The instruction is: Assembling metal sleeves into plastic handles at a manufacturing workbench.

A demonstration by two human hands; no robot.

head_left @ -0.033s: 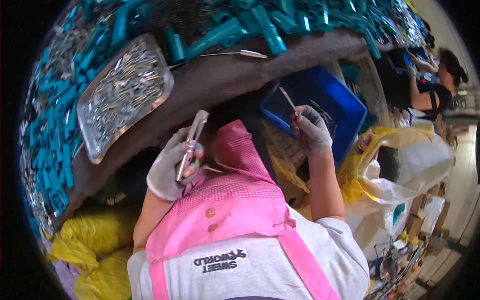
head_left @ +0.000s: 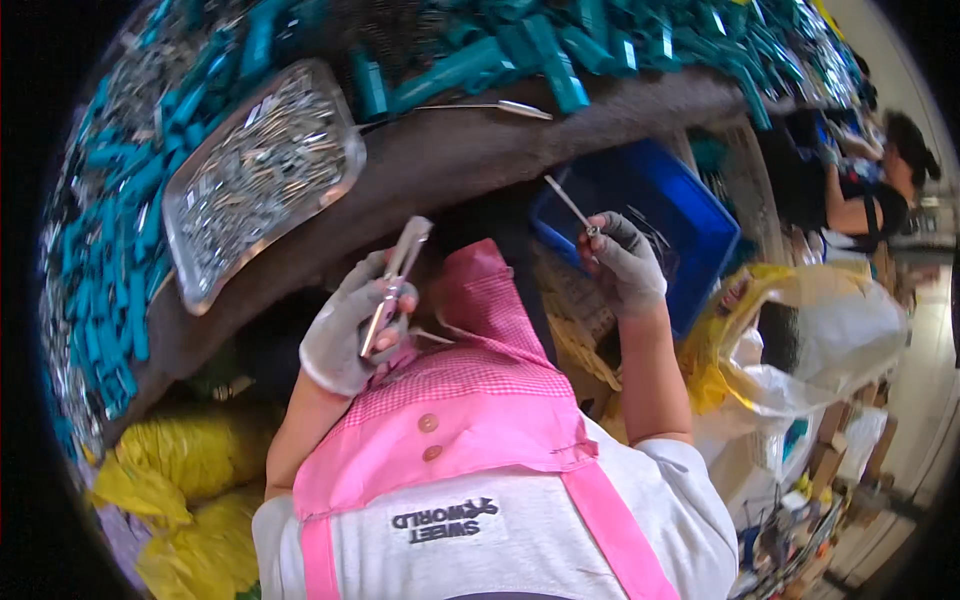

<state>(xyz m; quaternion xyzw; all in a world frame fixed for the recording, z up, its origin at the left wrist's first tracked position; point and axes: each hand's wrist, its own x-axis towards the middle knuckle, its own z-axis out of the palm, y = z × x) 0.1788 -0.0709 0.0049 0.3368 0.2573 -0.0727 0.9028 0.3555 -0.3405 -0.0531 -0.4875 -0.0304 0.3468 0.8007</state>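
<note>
My left hand [head_left: 352,325], in a pale, worn fingertip-less glove, is closed around slim silver metal pieces [head_left: 401,262] in front of my pink apron. They form a narrow V, spread at the upper end; their exact kind is unclear. My right hand [head_left: 628,262], gloved the same way, pinches a thin metal rod [head_left: 569,205] near its lower end, where a small round metal part shows. The rod points up and left, over the near left corner of a blue plastic bin [head_left: 705,215]. The two hands are apart.
A clear tray [head_left: 185,270] heaped with small metal parts stands at the left. Turquoise plastic pieces [head_left: 450,72] pile along the dark padded work edge [head_left: 430,165], where a thin metal tool [head_left: 522,109] lies. Yellow bags [head_left: 195,460] sit lower left. Another person [head_left: 860,200] works at far right.
The whole view has shifted slightly. The rod in my right hand leans a little further left. My left hand keeps its grip on the metal pieces.
</note>
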